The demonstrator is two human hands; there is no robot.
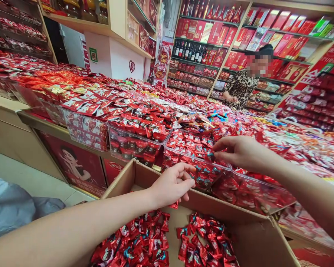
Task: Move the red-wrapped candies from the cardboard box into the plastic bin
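Observation:
My left hand (173, 184) is over the far side of an open cardboard box (250, 237), palm down. Its fingers are loosely bent and apart, with no candy visible between them; one red wrapped candy (174, 204) shows just below. Inside the box lie two heaps of red twist-wrapped candies, a left heap (144, 241) and a right heap (204, 241). At the right rim of a clear plastic bin (195, 157) filled with similar small candies is my right hand (239, 151). Its thumb and forefinger come together over the candies; what is between them is hidden.
Clear bins of dark-and-red candies (136, 144) and other red packets (85, 126) line the counter edge. A person (241, 83) in a leopard-print top stands behind the counter. Shelves hold bottles (190, 50) and red boxes. A grey plastic sheet (13, 207) lies at left.

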